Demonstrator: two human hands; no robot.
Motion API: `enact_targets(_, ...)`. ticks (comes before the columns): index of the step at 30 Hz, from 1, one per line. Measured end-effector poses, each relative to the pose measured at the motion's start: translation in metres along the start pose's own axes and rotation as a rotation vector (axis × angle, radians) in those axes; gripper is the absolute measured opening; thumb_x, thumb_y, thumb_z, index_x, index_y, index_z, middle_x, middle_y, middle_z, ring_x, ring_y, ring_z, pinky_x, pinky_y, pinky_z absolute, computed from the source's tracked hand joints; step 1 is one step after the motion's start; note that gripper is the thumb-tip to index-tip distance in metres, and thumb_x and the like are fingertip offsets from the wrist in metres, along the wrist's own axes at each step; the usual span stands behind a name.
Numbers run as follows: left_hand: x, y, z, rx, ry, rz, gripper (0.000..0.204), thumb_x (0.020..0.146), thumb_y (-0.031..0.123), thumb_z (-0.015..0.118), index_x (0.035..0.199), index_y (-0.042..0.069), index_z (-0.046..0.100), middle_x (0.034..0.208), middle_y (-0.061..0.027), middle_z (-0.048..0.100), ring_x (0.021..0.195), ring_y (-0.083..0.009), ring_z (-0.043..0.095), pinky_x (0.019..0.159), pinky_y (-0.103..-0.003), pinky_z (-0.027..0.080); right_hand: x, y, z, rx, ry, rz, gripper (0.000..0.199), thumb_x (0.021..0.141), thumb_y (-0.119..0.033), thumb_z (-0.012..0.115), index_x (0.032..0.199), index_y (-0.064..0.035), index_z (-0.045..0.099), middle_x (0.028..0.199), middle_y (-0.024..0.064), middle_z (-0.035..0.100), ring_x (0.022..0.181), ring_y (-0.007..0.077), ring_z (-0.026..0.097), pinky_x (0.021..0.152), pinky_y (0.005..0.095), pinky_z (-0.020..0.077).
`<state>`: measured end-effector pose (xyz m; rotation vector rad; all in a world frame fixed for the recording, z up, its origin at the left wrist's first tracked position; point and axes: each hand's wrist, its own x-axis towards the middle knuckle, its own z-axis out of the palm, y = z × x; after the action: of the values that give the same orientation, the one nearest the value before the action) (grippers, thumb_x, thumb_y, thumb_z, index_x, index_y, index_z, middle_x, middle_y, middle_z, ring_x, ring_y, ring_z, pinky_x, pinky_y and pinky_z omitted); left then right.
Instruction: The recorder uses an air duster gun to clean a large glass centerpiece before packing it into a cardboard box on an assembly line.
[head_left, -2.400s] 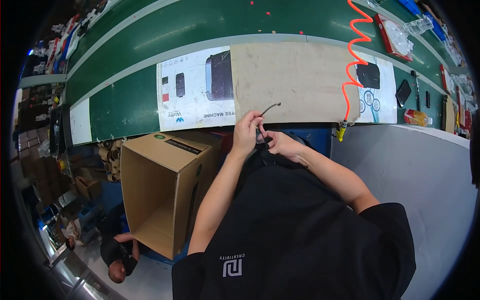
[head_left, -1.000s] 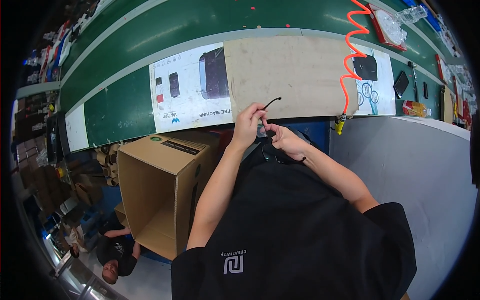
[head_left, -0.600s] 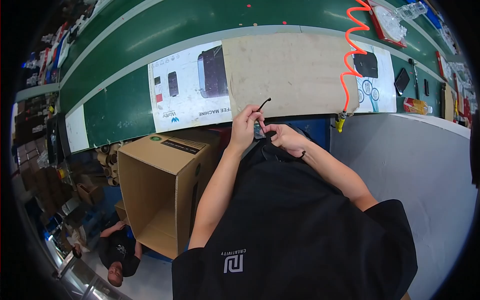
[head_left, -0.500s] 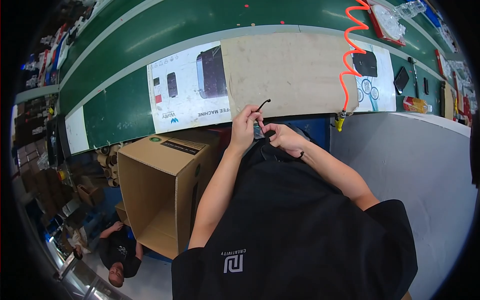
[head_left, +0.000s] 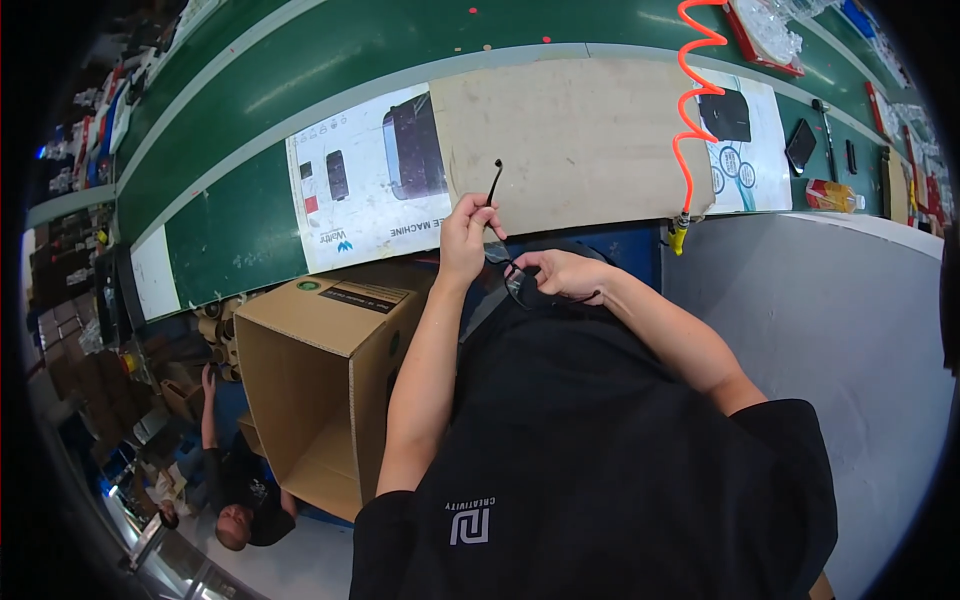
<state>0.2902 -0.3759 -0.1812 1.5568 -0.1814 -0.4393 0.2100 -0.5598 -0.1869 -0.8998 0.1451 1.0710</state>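
A: What are the hands doing?

B: The left hand (head_left: 466, 232) is pinching a thin black cable (head_left: 494, 182) between thumb and fingertips, fingers closed on it. The cable's tip is sticking up past the fingers, over the edge of a brown cardboard sheet (head_left: 580, 140) that is lying on the green bench (head_left: 240, 90).

A: And the right hand?

B: The right hand (head_left: 565, 274) is sitting just beside the left, a little lower, against the person's black shirt (head_left: 590, 450). Its fingers are curling around the dark lower end of the same cable, where it is looping down. I cannot tell exactly what the dark part in that hand is.

A: What is lying around them?

B: A white printed sheet (head_left: 370, 180) is lying on the bench, touching the cardboard's left side. An orange coiled hose (head_left: 692, 110) is hanging down across the cardboard's right end. Further right, a dark phone-shaped thing (head_left: 801, 146) and a small bottle (head_left: 828, 192) are resting on the bench.

A: And below the bench?

B: An open brown box (head_left: 320, 380) is standing to the left of the left forearm, turned on its side with its opening facing left. Another person (head_left: 235, 480) is crouching low on the floor beyond it, well apart from the hands.
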Motion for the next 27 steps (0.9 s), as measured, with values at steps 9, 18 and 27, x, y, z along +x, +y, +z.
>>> enact_targets(9,-0.040,-0.005,0.034,0.057,0.014,-0.009,0.012,0.097,0.008,0.046,0.098,-0.001,0.054,0.078,-0.0056,0.059,0.070,-0.0123,0.058,0.067,-0.025,0.047,0.005,0.010,-0.003,0.284,0.077,-0.061,0.048,0.085,0.002,0.059,0.131,-0.0032,0.046,0.112,0.0070,0.061,0.096,0.0118,0.062,0.080,0.0259,0.0519)
enact_targets(18,-0.045,0.025,0.021,-0.174,-0.107,-0.075,0.014,0.094,0.005,0.049,0.106,0.000,0.053,0.085,-0.0056,0.058,0.075,-0.0139,0.055,0.072,-0.027,0.046,-0.001,-0.030,0.017,0.115,-0.040,0.061,0.044,0.078,0.005,0.066,0.117,-0.0035,0.048,0.098,0.0041,0.062,0.084,0.0079,0.062,0.066,0.0204,0.0499)
enact_targets(27,-0.052,0.057,0.025,-0.690,-0.023,-0.207,0.047,0.100,0.040,0.035,0.079,0.001,0.053,0.072,-0.0023,0.044,0.068,-0.0130,0.038,0.067,-0.027,0.031,-0.015,-0.051,0.046,-0.088,0.141,0.107,0.051,0.067,0.016,0.053,0.112,-0.0061,0.044,0.084,0.0004,0.056,0.064,0.0033,0.051,0.050,0.0163,0.0345)
